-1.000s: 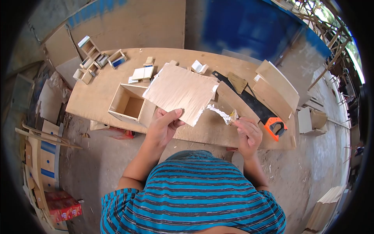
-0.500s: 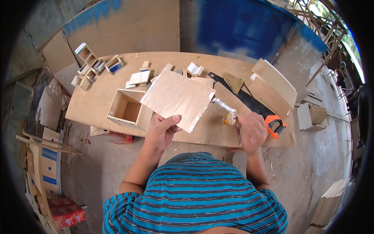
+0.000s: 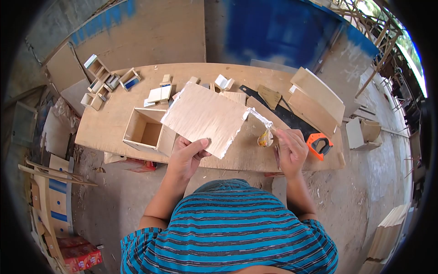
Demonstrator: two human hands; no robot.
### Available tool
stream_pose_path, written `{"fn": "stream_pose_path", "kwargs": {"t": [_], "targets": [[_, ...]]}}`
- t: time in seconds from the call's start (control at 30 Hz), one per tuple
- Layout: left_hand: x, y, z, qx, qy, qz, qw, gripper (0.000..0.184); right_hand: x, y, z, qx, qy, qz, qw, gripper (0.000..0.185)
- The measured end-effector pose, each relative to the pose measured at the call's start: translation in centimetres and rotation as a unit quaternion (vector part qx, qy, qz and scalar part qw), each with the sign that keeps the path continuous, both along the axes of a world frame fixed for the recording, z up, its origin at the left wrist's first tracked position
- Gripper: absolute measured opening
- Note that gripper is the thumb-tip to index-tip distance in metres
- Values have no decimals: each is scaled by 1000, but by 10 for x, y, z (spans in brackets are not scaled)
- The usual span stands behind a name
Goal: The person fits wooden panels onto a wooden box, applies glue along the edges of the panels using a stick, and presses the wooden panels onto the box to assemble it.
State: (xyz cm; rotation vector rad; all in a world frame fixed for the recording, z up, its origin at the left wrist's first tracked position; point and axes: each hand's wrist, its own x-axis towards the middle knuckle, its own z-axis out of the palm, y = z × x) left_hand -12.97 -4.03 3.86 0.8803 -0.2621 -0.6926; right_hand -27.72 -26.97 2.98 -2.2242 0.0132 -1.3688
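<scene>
My left hand (image 3: 186, 156) pinches the near edge of a thin plywood panel (image 3: 205, 118) between thumb and fingers. White paste, which looks like glue, lines the panel's right and left edges. In my right hand (image 3: 293, 148) is a thin stick (image 3: 261, 118) coated with the same white paste, its tip at the panel's right corner. A small yellow tub (image 3: 265, 138) sits on the bench below the stick, partly hidden by it. Beside my left hand stands an open-topped wooden box (image 3: 145, 130), partly covered by the panel.
The wooden workbench (image 3: 109, 125) carries small wooden boxes (image 3: 96, 86) at the left and wood offcuts behind the panel. To the right lie a handsaw with an orange handle (image 3: 319, 146) and leaning plywood sheets (image 3: 317, 100). A blue-painted board (image 3: 273, 34) stands behind.
The stick's tip has come up against the panel's right corner, and my right hand has turned, its fingers now showing more. My left hand still holds the panel in nearly the same place.
</scene>
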Motion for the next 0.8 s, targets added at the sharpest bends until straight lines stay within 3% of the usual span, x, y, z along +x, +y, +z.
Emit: {"fn": "stream_pose_path", "kwargs": {"t": [0.23,0.63,0.8], "targets": [[-1,-3,1,-10,19,-14,1000,21,5,1,-6,21,24,5,999,25],[8,0,-6,-8,32,12,999,22,-3,-6,-5,-54,23,-6,998,26],[9,-1,-6,-16,1,7,1000,24,-6,-7,-4,21,29,1,999,20]]}}
